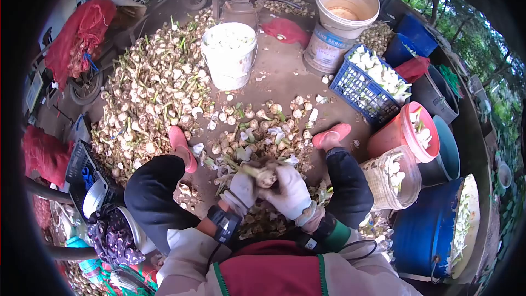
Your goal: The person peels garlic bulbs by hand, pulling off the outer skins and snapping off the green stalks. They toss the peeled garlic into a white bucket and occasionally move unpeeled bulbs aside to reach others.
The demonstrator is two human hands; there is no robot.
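Observation:
Between my gloved hands, low in the middle, is a garlic bulb (266,178) with its stalk pointing up and left. My left hand (240,191) is closed around the stalk side. Closed at the bulb's other side, my right hand (288,191) presses its fingers on it. Some fingertips are hidden or slightly blurred. Just beyond the hands, loose bulbs and papery skins (255,138) lie on the ground between my feet. A large heap of untrimmed garlic (156,79) spreads to the left.
A white bucket (229,57) holding pale pieces stands ahead. At right are stacked tubs (345,11), a blue crate (370,85) of white bulbs, a pink bucket (405,131), a woven basket (392,178) and a blue drum (427,227). Red net sacks (79,35) are at left.

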